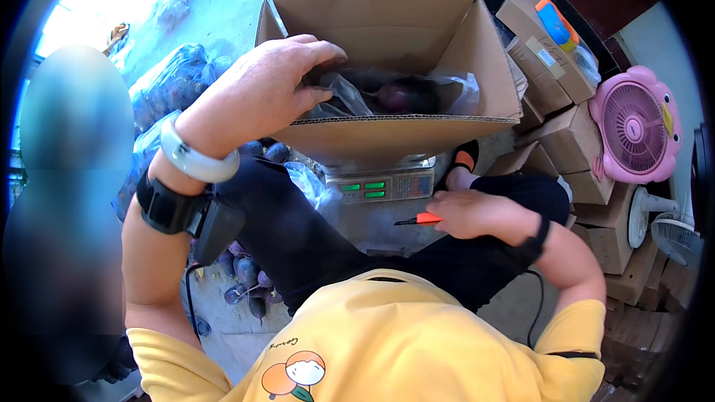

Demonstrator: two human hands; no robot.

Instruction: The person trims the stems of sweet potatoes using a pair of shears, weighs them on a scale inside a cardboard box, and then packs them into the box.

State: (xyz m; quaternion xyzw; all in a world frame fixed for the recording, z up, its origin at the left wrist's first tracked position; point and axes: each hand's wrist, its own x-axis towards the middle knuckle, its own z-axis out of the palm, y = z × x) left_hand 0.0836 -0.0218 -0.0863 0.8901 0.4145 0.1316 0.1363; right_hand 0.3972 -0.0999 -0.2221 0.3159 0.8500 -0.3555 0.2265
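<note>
An open cardboard box (391, 137) stands on a digital scale (382, 185) with green lit displays. Inside it lie a dark purple root vegetable (405, 96) and clear plastic bags (352, 95). My left hand (279, 78) reaches over the box's near left corner, thumb and fingers apart beside the plastic; whether it pinches the film cannot be told. Near my right knee, below the scale, my right hand (466, 213) is closed on a small orange-handled tool (429, 218) with a dark, narrow tip pointing left; its exact kind is unclear.
Loose purple root vegetables (246, 271) lie on the floor at left, with filled plastic bags (173, 81) beyond. Stacked cartons (578, 137), a pink fan (634, 125) and a white fan (673, 231) stand at right. A blurred person (72, 206) is at far left.
</note>
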